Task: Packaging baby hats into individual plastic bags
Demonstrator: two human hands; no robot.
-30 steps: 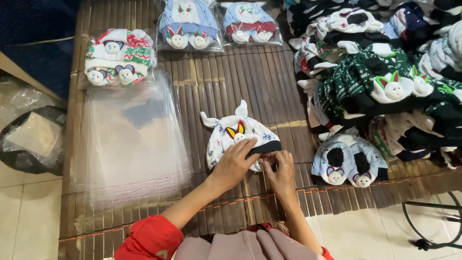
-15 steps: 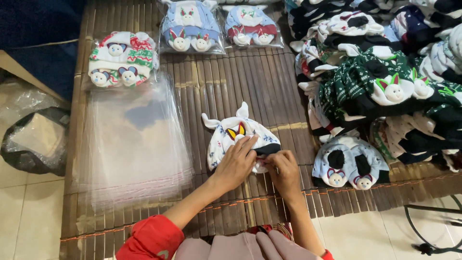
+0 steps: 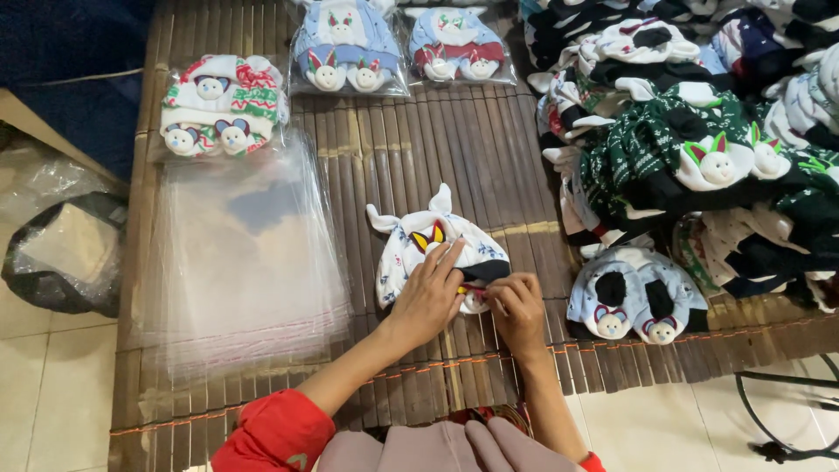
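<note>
Head view: left hand (image 3: 430, 297) lies flat, fingers spread, on the white baby hat (image 3: 437, 249); right hand (image 3: 516, 306) pinches its near edge, just right of the left

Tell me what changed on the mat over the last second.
The left hand slid a little farther up over the white baby hat, flattening it; the right hand shifted slightly at the hat's dark hem, fingers pinching there. The stack of clear bags, the packed hats and the pile of loose hats stayed put.
</note>
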